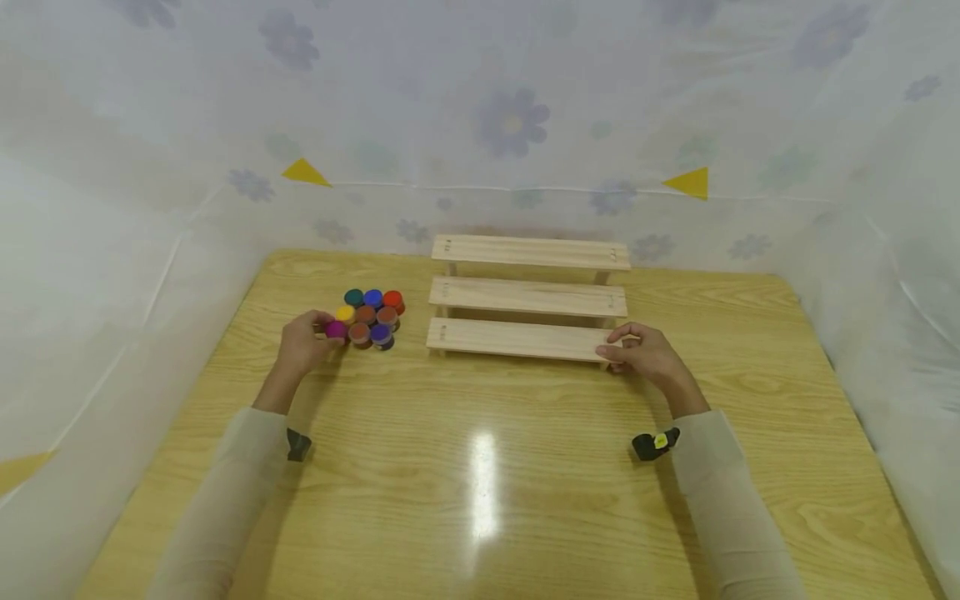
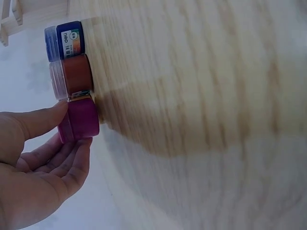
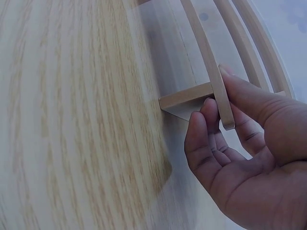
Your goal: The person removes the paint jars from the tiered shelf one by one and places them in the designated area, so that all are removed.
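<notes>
My left hand [image 1: 303, 343] pinches a magenta paint jar [image 2: 80, 120] between thumb and fingers, at the near left corner of a cluster of small paint jars. In the left wrist view a brown jar [image 2: 76, 76] and a dark blue jar [image 2: 70, 40] with a label stand beside it. To the right is a three-tier wooden rack [image 1: 517, 340]. With the thumb on top and fingers beneath, my right hand [image 1: 641, 354] holds the right end of its lowest board [image 3: 215, 72]. A short wooden support [image 3: 186, 96] shows under that board.
Behind the magenta jar sit yellow [image 1: 345, 313], green [image 1: 354, 297], blue [image 1: 373, 297] and red [image 1: 393, 298] jars, among others. Everything stands on a wood-grain table [image 1: 390, 492]. A flower-patterned curtain [image 1: 480, 108] with yellow triangles rises at the back and sides.
</notes>
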`<state>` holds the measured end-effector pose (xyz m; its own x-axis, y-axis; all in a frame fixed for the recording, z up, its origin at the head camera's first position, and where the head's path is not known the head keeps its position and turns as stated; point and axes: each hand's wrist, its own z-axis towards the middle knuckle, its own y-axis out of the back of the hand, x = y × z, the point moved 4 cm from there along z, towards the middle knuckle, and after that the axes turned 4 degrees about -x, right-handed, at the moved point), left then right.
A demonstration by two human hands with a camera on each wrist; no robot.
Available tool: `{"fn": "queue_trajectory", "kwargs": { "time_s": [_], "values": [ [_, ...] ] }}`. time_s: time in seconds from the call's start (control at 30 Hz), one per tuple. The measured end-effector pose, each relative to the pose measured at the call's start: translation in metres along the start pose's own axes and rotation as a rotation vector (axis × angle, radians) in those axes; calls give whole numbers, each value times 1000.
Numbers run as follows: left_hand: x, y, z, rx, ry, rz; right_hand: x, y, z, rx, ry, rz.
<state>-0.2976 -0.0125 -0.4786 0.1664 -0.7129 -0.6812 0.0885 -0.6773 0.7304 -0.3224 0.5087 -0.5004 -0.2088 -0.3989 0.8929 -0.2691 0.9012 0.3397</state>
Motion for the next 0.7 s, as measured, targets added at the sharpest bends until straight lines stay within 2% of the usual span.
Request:
{"fn": "queue_trajectory", "kwargs": {
  "time_s": [0.3, 0.53, 0.6, 0.7],
  "values": [
    [3, -4, 2, 6, 29, -1, 1, 0, 0, 1, 2, 3],
    [5, -2, 1, 57, 60, 24, -1, -2, 0, -1, 16, 16],
    [1, 2, -1, 50, 47, 45, -1, -2, -1, -5, 32, 4],
    [-9, 9, -4, 13, -18, 67, 4, -2, -5, -15, 66, -59]
  ]
}}
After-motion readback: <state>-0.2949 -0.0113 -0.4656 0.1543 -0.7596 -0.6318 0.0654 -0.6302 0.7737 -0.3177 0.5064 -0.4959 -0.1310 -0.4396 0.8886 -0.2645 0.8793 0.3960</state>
